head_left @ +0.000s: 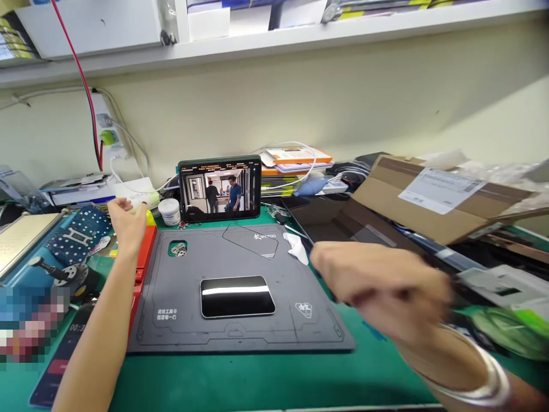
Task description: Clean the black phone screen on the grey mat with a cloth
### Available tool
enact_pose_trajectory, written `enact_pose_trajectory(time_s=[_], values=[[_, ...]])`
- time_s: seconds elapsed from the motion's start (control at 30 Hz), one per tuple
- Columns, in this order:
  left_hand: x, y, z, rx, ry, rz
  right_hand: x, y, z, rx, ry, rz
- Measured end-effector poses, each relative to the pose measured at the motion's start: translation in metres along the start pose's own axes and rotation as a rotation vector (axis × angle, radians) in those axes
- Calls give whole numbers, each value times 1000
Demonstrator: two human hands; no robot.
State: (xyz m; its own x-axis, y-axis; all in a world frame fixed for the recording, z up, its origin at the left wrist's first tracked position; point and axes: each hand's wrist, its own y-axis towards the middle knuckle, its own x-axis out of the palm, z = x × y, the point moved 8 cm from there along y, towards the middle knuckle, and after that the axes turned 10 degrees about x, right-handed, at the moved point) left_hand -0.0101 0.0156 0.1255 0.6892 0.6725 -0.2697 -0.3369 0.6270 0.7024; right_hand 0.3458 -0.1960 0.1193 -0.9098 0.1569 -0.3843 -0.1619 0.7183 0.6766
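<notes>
My left hand (pixel 127 224) reaches to the back left, its thumb apart from its fingers. It is beside a white boxy device (pixel 138 191) with a cable; whether they touch I cannot tell. My right hand (pixel 380 280), smeared by motion, is curled closed over the right edge of the grey work mat (pixel 180 332). What it holds, if anything, is hidden. On the mat a phone (pixel 237 296) lies with its dark screen up. Behind it rests a thin clear sheet with a dark outline (pixel 253 243). A crumpled white tissue (pixel 295 247) lies near the mat's right edge.
A tablet (pixel 219 189) playing a video stands behind the mat, beside a white jar (pixel 169 212). To the right, an opened cardboard box (pixel 386 194) leans over a large dark panel (pixel 321 217). A second phone (pixel 64 355) lies at left, near a red case (pixel 144 252).
</notes>
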Motion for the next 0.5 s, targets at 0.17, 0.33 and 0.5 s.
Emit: enact_pose_trajectory(time_s=[0.17,0.33,0.5], values=[[11,-3,-56,-77,142,-101,30,5,56,49,-57,0],[22,-13,-78,-110,270,-201,37,-15,69,62,-94,-56],[35,-15,-102,-150,309,-314,35,-21,57,52,-60,-77]])
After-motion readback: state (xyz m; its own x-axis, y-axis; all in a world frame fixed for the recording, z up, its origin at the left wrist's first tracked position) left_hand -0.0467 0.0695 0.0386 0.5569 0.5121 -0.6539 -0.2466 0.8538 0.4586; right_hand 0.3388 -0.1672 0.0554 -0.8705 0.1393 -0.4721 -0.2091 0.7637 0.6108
